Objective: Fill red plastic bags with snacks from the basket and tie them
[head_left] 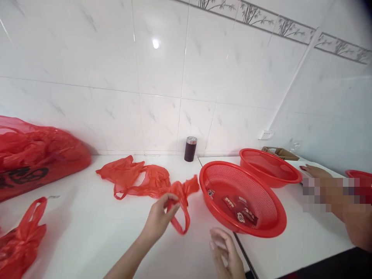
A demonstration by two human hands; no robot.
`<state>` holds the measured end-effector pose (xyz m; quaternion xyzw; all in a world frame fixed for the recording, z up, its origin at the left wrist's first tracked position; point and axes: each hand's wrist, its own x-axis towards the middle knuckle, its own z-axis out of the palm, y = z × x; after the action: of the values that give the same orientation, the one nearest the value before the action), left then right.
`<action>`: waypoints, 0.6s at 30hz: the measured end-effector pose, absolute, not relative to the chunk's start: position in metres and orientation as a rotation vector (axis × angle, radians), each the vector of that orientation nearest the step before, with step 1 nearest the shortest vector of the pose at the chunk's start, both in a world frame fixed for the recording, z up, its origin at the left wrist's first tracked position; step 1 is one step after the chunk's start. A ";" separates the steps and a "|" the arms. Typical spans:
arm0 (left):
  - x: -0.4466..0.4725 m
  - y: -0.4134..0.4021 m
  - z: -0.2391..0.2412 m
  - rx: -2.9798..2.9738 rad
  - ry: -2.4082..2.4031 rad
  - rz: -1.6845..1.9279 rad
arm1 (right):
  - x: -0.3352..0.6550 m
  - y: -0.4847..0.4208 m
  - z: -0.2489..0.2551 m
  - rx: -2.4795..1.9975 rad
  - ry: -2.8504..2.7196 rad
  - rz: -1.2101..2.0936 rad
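The red plastic bag (183, 192) is above the white table (99, 232), near its middle, and one handle loop hangs down toward the near side. The left hand (159, 217) has it pinched between thumb and fingers. The bag's right end comes very close to the left rim of the front red basket (261, 199); if they touch, I cannot tell. The right hand (227, 254) is apart from the left, with fingers loosely curled and parted from the thumb, just before the basket's near edge. Between the two hands a strip of white surface gives some room. Dark red packets (229, 203) lie in the basket bottom.

Behind the held bag, crumpled red bags (124, 175) spread toward the wall edge, where a dark cup (190, 150) stands upright. On the left, wide white surface separates them from a large red bag (43, 155) and a knotted bag (23, 244). On the right, a second basket (270, 170) stands just behind the first; beyond it is another person's hand (316, 171).
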<state>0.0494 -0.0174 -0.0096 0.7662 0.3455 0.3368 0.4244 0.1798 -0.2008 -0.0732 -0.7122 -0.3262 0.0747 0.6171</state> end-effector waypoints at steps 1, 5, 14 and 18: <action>0.039 -0.034 -0.014 1.824 0.835 0.803 | 0.178 -0.197 -0.064 -1.632 -0.832 0.108; 0.003 -0.078 -0.027 1.440 0.683 0.648 | 0.168 -0.173 -0.042 -1.732 -1.256 0.012; -0.069 -0.060 -0.052 0.818 0.908 0.830 | 0.191 -0.153 -0.091 -1.872 -1.530 0.084; -0.096 -0.052 -0.058 0.977 1.133 0.925 | 0.199 -0.158 -0.101 -1.819 -1.515 0.025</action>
<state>-0.0962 -0.0521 -0.0583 0.4278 0.4961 0.4052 0.6377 0.1988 -0.1584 -0.1006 -0.7117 -0.5924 0.0096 0.3775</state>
